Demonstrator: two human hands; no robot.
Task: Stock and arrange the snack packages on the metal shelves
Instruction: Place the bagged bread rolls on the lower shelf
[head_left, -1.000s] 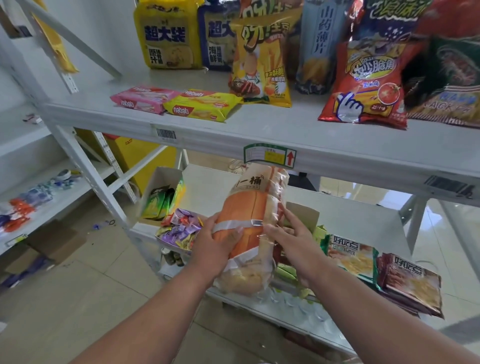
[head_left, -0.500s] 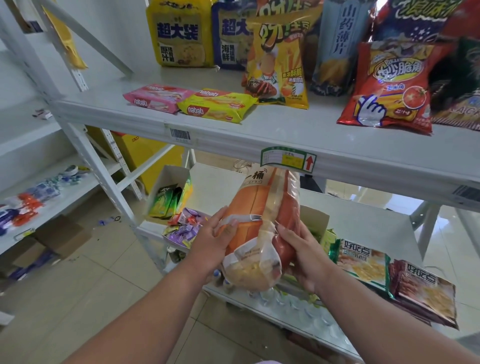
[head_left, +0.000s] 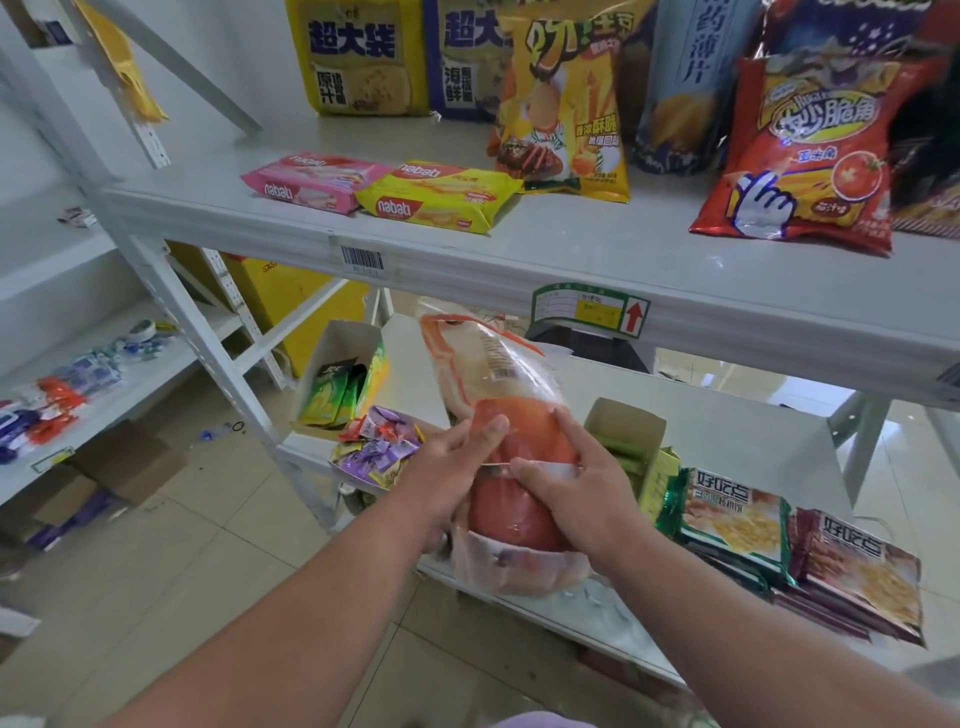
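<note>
Both my arms reach forward and meet in front of the lower shelf (head_left: 727, 431). My left hand (head_left: 447, 467) wraps the left side of the orange bag (head_left: 514, 467), thumb across its front; my right hand (head_left: 576, 488) grips the right side, fingers curled over the orange middle. I hold the bag in the air between the two shelves, just above the lower shelf's front edge. Its long axis runs near upright, top end tilted away from me and a little left, toward the upper shelf (head_left: 519, 249); its barcode side faces me. On the upper shelf lie a pink pack (head_left: 311, 179) and a yellow pack (head_left: 436, 200), with chip bags (head_left: 566, 104) standing behind. The floor (head_left: 156, 597) is pale tile.
</note>
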